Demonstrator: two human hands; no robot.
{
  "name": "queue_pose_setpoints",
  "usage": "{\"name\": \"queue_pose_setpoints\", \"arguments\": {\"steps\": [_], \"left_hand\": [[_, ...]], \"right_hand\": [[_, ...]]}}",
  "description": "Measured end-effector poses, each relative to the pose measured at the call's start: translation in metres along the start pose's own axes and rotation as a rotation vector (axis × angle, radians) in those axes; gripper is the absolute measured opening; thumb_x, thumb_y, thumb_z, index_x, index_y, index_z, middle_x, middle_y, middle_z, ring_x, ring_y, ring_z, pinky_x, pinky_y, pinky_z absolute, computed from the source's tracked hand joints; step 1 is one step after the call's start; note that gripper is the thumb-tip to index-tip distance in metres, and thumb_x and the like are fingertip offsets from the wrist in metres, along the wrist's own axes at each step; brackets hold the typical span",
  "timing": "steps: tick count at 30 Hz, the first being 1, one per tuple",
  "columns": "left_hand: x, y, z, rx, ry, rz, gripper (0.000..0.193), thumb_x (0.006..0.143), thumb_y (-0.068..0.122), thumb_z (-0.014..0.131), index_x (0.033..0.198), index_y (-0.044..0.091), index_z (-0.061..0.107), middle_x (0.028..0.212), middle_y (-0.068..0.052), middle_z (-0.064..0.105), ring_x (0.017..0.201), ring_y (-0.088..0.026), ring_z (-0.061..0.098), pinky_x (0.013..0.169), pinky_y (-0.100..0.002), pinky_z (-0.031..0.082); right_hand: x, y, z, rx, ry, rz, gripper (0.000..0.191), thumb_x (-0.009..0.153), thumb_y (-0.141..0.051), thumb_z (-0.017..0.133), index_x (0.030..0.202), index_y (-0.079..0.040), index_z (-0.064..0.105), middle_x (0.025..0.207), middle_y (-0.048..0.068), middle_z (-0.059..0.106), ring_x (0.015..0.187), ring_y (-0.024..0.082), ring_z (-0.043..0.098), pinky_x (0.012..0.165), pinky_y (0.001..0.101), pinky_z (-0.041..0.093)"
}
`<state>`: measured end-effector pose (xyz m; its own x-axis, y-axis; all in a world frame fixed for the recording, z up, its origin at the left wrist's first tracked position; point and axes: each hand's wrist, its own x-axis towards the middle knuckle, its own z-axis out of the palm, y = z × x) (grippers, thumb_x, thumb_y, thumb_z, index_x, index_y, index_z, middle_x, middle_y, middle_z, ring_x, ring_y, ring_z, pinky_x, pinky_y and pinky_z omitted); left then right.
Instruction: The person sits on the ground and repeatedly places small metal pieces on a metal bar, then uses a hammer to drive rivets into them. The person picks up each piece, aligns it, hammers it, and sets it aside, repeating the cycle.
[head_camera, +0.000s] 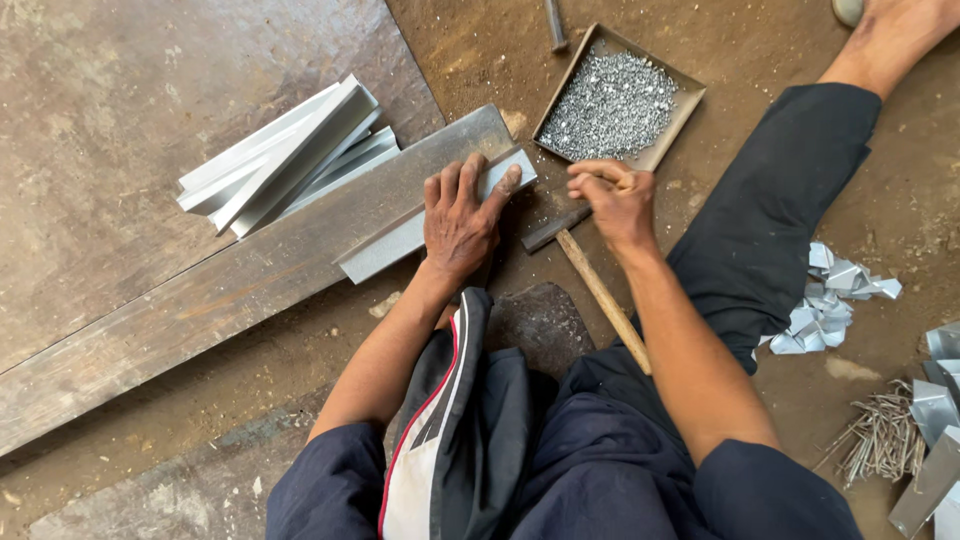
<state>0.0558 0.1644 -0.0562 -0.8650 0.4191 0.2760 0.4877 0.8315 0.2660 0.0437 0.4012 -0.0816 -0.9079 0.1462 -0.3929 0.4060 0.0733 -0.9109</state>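
the left hand (462, 222) lies spread and flat, pressing a short metal channel (432, 222) onto a long steel bar (200, 300) on the floor. just right, the right hand (612, 200) is clenched around a wooden-handled hammer (590, 275), near a tray of small nails (617, 100).

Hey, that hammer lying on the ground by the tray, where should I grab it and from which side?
Probably grip the hammer on its wooden handle, low near the free end by the knee, coming from above. The handle lies flat and slants toward the person, with the metal head up beside the right hand. The left hand presses the metal strip.
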Motion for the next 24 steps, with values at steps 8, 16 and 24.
{"name": "queue_pose_setpoints", "arguments": {"steps": [8, 16, 24], "left_hand": [[0.001, -0.005, -0.003, -0.007, -0.004, 0.004, 0.052, 0.091, 0.016, 0.062, 0.142, 0.025, 0.063, 0.136, -0.014, 0.054, 0.120, -0.031, 0.053, 0.097, -0.043, 0.040], [-0.021, -0.002, -0.005, -0.034, -0.043, 0.135, 0.049, 0.095, 0.019, 0.060, 0.144, 0.026, 0.062, 0.134, -0.013, 0.055, 0.118, -0.028, 0.055, 0.097, -0.042, 0.041], [-0.020, -0.001, -0.010, -0.035, -0.018, 0.115, 0.048, 0.096, 0.019, 0.060, 0.144, 0.025, 0.063, 0.134, -0.014, 0.055, 0.118, -0.029, 0.055, 0.097, -0.042, 0.041]], "right_hand": [[0.011, 0.008, 0.017, 0.270, -0.151, -0.011, 0.013, 0.090, 0.003, 0.074, 0.102, 0.007, 0.072, 0.099, 0.014, 0.075, 0.089, 0.018, 0.076, 0.082, 0.0291, 0.064], [0.026, 0.007, 0.027, 0.033, -0.308, -0.229, 0.010, 0.094, 0.002, 0.076, 0.103, 0.001, 0.076, 0.102, 0.008, 0.076, 0.090, 0.011, 0.071, 0.082, 0.0234, 0.058], [0.031, -0.003, 0.033, -0.012, -0.378, -0.241, 0.019, 0.092, -0.002, 0.075, 0.110, -0.003, 0.075, 0.108, 0.005, 0.076, 0.092, 0.008, 0.070, 0.082, 0.0233, 0.058]]}}
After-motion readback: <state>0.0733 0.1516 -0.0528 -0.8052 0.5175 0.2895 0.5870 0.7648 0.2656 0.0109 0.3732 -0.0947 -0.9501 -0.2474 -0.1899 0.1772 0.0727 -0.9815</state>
